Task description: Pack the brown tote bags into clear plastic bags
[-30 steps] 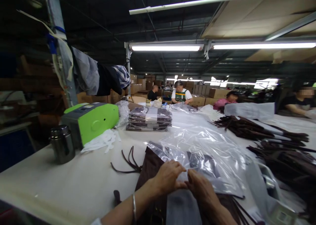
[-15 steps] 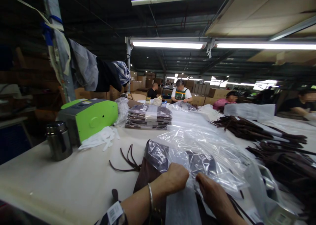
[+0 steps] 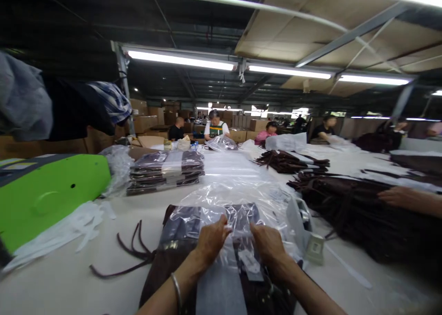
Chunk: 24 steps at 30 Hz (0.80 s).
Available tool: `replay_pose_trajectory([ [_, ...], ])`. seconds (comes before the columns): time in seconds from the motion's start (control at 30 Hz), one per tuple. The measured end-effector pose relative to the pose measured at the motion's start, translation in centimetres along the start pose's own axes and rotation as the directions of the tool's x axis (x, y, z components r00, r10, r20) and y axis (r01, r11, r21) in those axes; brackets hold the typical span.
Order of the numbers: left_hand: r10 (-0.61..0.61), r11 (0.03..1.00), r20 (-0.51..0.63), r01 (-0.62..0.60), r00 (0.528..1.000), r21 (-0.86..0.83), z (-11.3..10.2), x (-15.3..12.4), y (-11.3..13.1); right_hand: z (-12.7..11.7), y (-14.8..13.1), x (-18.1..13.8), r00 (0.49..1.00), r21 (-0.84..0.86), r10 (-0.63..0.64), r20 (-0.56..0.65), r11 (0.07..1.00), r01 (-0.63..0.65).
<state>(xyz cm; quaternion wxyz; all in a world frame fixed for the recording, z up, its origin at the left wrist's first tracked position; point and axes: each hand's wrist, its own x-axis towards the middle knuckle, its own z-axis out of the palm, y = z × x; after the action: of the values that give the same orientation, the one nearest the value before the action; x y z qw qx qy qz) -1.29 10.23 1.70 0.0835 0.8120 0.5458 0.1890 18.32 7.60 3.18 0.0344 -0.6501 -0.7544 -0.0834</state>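
In front of me lies a dark brown folded item [image 3: 176, 259] with thin straps [image 3: 133, 255] trailing to the left. A pale grey band [image 3: 219, 287] runs down its middle, and a small white tag [image 3: 253, 264] shows right of that band. A clear plastic bag [image 3: 238, 190] covers its far part. My left hand [image 3: 212, 239], with a silver bangle at the wrist, is closed on the bag's near edge over the band. My right hand [image 3: 267, 243] pinches the same edge farther right.
Bagged brown items [image 3: 165, 170] are stacked behind, beside a green machine [image 3: 58, 186] and white strips [image 3: 65, 230]. A tape dispenser [image 3: 304, 227] stands to the right. Another person's hand [image 3: 397, 197] rests on a dark brown pile [image 3: 362, 213]. Several people sit farther back.
My view has swung to the right, bringing another person's hand into sight. My hands have moved slightly apart, and the plastic lies farther down over the brown item.
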Motion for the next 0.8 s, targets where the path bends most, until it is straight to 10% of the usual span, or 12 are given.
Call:
replay_pose_trajectory([
  [0.3, 0.089, 0.977, 0.114, -0.109, 0.99, 0.186, -0.8, 0.1, 1.2, -0.7, 0.4, 1.3, 0.998, -0.07, -0.052, 0.025, 0.996, 0.054],
  [0.57, -0.046, 0.882, -0.227, 0.146, 0.973, 0.448, -6.4, -0.5, -8.7, -0.6, 6.6, -1.2, 0.993, -0.079, 0.038, -0.113, 0.996, -0.047],
  [0.8, -0.563, 0.772, -0.216, 0.601, 0.798, 0.209, -9.6, -2.6, -15.2, 1.9, 9.9, -3.0, 0.973, 0.094, 0.226, -0.055, 0.971, -0.22],
])
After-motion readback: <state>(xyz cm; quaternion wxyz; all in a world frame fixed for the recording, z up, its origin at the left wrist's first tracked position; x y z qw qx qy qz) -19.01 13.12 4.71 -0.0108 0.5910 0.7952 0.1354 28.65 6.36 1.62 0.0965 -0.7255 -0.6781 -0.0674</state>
